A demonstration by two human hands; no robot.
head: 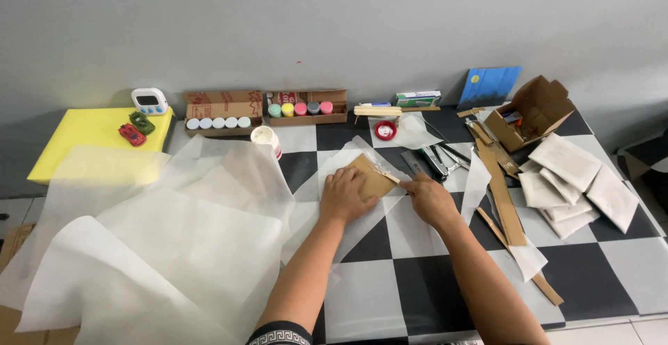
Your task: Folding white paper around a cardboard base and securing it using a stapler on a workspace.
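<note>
My left hand (345, 194) presses flat on a brown cardboard piece (376, 176) that lies on a sheet of translucent white paper (362, 206) on the black-and-white checkered table (417, 275). My right hand (430, 199) sits just to the right, fingertips pinching the paper's edge at the cardboard's right corner. A thin wooden stick lies across the top of the cardboard.
Large white paper sheets (174, 241) cover the left. Paint jars in cardboard boxes (306, 107), a white bottle (266, 138), red tape (385, 130), a stapler and tools (435, 161), cardboard strips (502, 192), wrapped white packets (577, 181), an open box (532, 112), a yellow board (90, 133) with toy cars and a timer.
</note>
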